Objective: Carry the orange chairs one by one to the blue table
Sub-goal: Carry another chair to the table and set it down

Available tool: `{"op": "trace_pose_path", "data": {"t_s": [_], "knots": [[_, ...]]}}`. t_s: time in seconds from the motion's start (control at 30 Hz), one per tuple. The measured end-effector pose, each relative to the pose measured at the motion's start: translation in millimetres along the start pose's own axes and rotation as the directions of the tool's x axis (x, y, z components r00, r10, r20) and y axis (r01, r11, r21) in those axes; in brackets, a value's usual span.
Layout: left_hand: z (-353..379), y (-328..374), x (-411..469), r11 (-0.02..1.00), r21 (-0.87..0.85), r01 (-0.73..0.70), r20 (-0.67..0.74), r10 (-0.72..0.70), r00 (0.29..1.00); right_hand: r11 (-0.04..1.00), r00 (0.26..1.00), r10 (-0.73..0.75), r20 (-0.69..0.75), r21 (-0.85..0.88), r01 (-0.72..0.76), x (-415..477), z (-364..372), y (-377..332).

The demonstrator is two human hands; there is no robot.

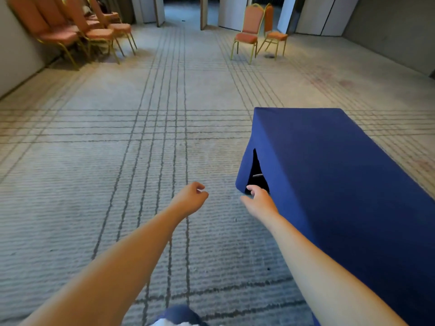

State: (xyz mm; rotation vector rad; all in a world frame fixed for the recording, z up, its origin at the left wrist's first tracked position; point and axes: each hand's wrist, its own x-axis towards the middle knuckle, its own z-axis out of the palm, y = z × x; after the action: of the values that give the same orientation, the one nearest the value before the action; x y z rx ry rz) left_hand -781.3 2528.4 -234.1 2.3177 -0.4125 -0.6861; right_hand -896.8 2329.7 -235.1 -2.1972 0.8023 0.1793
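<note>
- The orange chairs stand well apart from the blue table (329,161). A pair of chairs (249,27) is at the far side of the room by the doorways, and a row of chairs (98,34) leans together along the left wall.
- Counted: two in the pair. The row has at least four, but overlapping backs hide the exact number. There is one blue table, draped in cloth, close on the person's right.
- Each chair probably handles as stiff and moderately heavy, with a thin gold metal frame and a padded seat and back. The padding would give, so the frame looks the firmer hold, at the top of the back and under the seat's front edge.
- The left hand (190,198) has loosely curled fingers and holds nothing. The right hand (260,202) is relaxed and empty by the table's near corner. Whether it touches the cloth cannot be told.
</note>
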Motion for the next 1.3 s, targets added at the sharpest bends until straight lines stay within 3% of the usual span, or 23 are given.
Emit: {"op": "trace_pose_path", "data": {"t_s": [0.27, 0.57, 0.8, 1.1, 1.3], "knots": [[-41.7, 16.6, 101.7, 0.998, -0.012, 0.067, -0.007, -0.067, 0.998, 1.000, 0.997, -0.013, 0.074, -0.005, 0.013, 117.4, -14.6, -45.1], [-135.5, 25.1, 311.1, 0.999, 0.002, 0.050, 0.012, -0.050, 0.999, 0.998, 0.996, 0.022, 0.084, 0.054, -0.026, 298.3, -25.3, -145.6], [-218.3, 46.7, 464.3, 0.999, 0.031, 0.020, 0.072, -0.022, 0.997, 0.983, 0.997, 0.041, 0.063, 0.174, -0.051, 424.2, -38.9, -220.5], [-253.2, 90.0, 641.5, 0.998, 0.056, 0.025, 0.108, -0.031, 0.994, 0.988, 0.997, 0.081, -0.013, 0.129, -0.078, 612.7, -72.3, -249.7], [-279.7, 149.7, 791.2, 0.996, 0.008, 0.087, 0.102, -0.088, 0.991, 0.984, 0.993, 0.106, -0.057, 0.150, -0.097, 772.6, -132.6, -281.0]]}}
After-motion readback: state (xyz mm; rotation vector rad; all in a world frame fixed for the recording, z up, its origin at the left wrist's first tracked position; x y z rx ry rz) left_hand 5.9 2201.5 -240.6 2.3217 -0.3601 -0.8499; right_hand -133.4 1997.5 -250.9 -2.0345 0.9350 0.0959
